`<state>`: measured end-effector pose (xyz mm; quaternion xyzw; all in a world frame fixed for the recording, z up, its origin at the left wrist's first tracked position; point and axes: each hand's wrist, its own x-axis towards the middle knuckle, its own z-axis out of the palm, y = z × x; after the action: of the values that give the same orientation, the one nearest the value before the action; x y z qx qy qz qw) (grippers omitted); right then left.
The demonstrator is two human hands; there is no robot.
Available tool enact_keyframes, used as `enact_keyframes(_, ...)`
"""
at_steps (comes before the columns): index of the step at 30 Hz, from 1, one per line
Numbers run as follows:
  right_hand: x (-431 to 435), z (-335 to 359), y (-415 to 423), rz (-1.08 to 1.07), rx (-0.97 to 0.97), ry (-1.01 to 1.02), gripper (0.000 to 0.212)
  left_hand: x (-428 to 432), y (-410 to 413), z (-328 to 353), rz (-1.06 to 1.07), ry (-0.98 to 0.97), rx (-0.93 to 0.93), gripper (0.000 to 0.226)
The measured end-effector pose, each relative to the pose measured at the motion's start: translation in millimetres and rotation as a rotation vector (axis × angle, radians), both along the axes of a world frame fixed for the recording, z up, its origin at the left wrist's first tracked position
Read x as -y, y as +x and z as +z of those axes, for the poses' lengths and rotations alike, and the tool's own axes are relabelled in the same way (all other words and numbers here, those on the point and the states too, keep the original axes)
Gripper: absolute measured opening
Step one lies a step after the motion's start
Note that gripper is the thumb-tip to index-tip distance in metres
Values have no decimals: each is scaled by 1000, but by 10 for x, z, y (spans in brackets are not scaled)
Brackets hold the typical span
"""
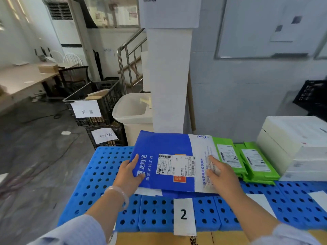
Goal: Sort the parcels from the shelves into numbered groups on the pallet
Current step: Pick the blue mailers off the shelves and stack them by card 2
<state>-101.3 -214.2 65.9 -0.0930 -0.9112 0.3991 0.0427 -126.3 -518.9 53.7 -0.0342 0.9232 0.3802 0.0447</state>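
A blue and white flat parcel [169, 161] with a shipping label lies on the blue perforated pallet [106, 174], just behind a paper tag marked 2 [184, 215]. My left hand [130, 172] grips its left edge, thumb on top. My right hand [219, 172] rests with straight fingers on the parcel's white right part. To the right on the pallet lie green flat parcels [251, 161] and a stack of white boxes [297, 144].
Black crates [99, 96] with paper signs and a white bin [131, 110] stand on the floor behind the pallet's left end. A white pillar [168, 76] rises behind the parcel. A desk and chairs are at far left. Cardboard [159, 238] lies at the bottom edge.
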Motion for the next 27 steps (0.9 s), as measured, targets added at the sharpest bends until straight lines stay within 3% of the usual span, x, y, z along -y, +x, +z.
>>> enact_keyframes(14,-72,-597,-1476,64,156,3,52,-74,-1308,-573,44,-75,141,73)
enact_keyframes(27,37,-923,-1510,-10,293,243,51,61,-1273,-944,-15,-282,316,80)
